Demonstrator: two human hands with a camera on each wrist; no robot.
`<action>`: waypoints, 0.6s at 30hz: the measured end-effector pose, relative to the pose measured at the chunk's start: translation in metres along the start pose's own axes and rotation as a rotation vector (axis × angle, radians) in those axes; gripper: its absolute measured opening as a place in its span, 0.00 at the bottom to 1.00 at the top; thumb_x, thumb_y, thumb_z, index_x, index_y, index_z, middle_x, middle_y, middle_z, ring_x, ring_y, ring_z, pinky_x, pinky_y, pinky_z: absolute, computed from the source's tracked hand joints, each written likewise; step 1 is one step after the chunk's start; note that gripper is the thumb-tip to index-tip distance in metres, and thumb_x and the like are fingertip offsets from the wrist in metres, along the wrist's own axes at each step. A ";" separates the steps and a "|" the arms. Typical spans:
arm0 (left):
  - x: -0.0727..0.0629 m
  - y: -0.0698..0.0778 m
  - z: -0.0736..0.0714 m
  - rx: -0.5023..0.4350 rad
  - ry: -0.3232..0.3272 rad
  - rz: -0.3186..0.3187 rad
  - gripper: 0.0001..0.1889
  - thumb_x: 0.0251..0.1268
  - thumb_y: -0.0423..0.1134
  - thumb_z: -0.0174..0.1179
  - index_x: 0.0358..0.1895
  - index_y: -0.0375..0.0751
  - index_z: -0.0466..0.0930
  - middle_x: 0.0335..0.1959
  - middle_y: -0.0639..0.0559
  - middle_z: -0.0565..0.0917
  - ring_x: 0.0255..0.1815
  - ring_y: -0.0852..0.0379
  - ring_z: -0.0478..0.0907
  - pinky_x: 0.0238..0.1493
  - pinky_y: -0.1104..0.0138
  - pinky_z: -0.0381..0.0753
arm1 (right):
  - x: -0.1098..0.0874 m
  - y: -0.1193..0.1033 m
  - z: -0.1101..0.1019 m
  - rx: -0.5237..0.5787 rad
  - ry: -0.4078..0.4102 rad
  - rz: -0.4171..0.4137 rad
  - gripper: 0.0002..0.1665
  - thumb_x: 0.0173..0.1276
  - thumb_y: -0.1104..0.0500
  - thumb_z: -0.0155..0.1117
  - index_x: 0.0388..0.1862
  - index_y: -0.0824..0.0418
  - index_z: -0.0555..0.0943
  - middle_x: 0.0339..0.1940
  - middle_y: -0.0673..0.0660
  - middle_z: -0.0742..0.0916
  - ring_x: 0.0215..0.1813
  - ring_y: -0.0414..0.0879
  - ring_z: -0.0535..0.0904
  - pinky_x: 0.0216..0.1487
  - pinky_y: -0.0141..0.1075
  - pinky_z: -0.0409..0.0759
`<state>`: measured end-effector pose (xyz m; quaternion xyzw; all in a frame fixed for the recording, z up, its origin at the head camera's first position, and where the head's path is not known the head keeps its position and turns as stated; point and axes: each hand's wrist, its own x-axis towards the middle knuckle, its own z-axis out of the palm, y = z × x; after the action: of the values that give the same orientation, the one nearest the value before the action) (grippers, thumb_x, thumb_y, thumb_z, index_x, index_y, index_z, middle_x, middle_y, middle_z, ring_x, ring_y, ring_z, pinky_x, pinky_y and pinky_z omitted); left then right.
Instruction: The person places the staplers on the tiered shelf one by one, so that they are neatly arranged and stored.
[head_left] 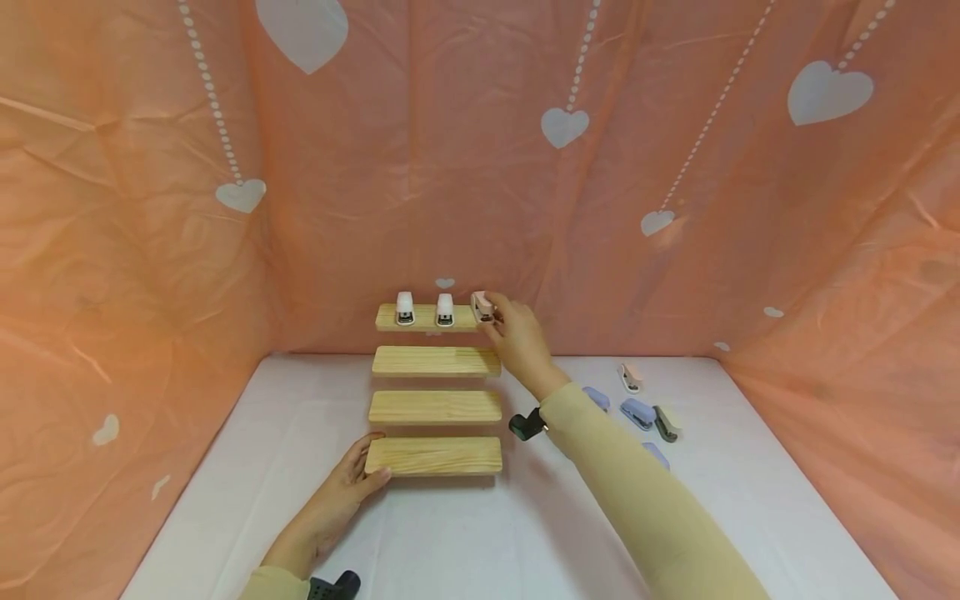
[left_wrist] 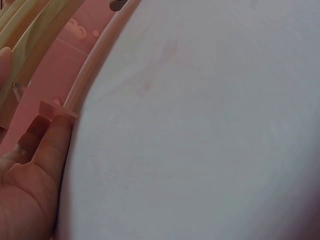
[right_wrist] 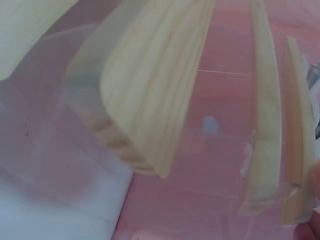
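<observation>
A stepped rack has wooden boards in rising tiers. My left hand (head_left: 333,500) holds the left end of the lowest board (head_left: 435,457), thumb at its front; in the left wrist view the fingers (left_wrist: 54,145) touch a clear piece beneath. At the right end of the top board (head_left: 424,319), my right hand (head_left: 525,346) pinches a small pink-and-white stapler (head_left: 481,307). Two white staplers, one at the left (head_left: 405,307) and one mid-board (head_left: 445,308), stand on that same board. Only a few right fingertips (right_wrist: 316,180) show at the edge of the right wrist view.
Right of the rack, several staplers lie on the white tabletop (head_left: 315,400): a pink one (head_left: 630,377), a lilac one (head_left: 638,412), a cream-and-dark one (head_left: 667,423). My right sleeve (head_left: 637,492) partly covers other lilac ones. A peach curtain (head_left: 450,167) closes the back and sides.
</observation>
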<state>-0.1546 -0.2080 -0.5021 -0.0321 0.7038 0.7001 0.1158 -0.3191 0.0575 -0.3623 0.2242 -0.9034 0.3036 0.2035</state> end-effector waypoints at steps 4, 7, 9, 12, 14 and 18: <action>0.000 0.000 0.000 -0.001 0.001 -0.004 0.40 0.64 0.44 0.63 0.75 0.50 0.49 0.78 0.38 0.44 0.76 0.37 0.39 0.73 0.47 0.47 | 0.001 0.000 0.003 -0.020 0.037 -0.014 0.29 0.64 0.54 0.69 0.63 0.59 0.74 0.42 0.58 0.84 0.48 0.53 0.76 0.52 0.45 0.75; 0.000 0.001 0.000 -0.002 0.003 -0.005 0.40 0.64 0.44 0.63 0.74 0.49 0.49 0.78 0.38 0.43 0.76 0.37 0.39 0.73 0.47 0.47 | 0.001 -0.001 0.004 -0.025 0.050 -0.015 0.29 0.64 0.53 0.70 0.62 0.58 0.74 0.41 0.57 0.84 0.47 0.53 0.76 0.51 0.45 0.75; 0.000 0.001 0.000 -0.005 0.005 -0.004 0.40 0.64 0.43 0.64 0.74 0.49 0.50 0.78 0.37 0.44 0.76 0.38 0.39 0.73 0.48 0.47 | 0.001 -0.001 0.004 -0.025 0.058 -0.019 0.29 0.63 0.53 0.70 0.62 0.58 0.74 0.41 0.57 0.84 0.47 0.53 0.77 0.51 0.46 0.75; 0.000 0.001 -0.001 0.001 0.013 -0.010 0.41 0.64 0.43 0.64 0.75 0.49 0.50 0.78 0.37 0.43 0.76 0.38 0.40 0.73 0.49 0.47 | 0.000 -0.001 0.005 -0.017 0.061 -0.017 0.31 0.63 0.54 0.70 0.64 0.59 0.73 0.41 0.57 0.84 0.47 0.53 0.77 0.50 0.46 0.76; 0.000 0.001 -0.001 0.002 0.016 -0.015 0.41 0.63 0.43 0.64 0.75 0.49 0.50 0.77 0.36 0.43 0.76 0.37 0.40 0.73 0.49 0.46 | -0.001 0.000 0.006 0.016 0.051 0.002 0.34 0.63 0.56 0.71 0.66 0.59 0.70 0.42 0.57 0.84 0.46 0.52 0.78 0.50 0.45 0.77; 0.000 0.002 0.000 0.000 0.014 -0.018 0.41 0.63 0.43 0.64 0.75 0.49 0.50 0.78 0.37 0.43 0.76 0.37 0.40 0.73 0.49 0.46 | -0.008 0.004 0.000 0.101 0.019 0.093 0.42 0.62 0.52 0.71 0.72 0.57 0.63 0.47 0.57 0.83 0.46 0.51 0.79 0.48 0.44 0.80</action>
<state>-0.1551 -0.2082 -0.5006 -0.0435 0.7044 0.6987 0.1173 -0.3146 0.0623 -0.3680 0.1893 -0.8945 0.3598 0.1861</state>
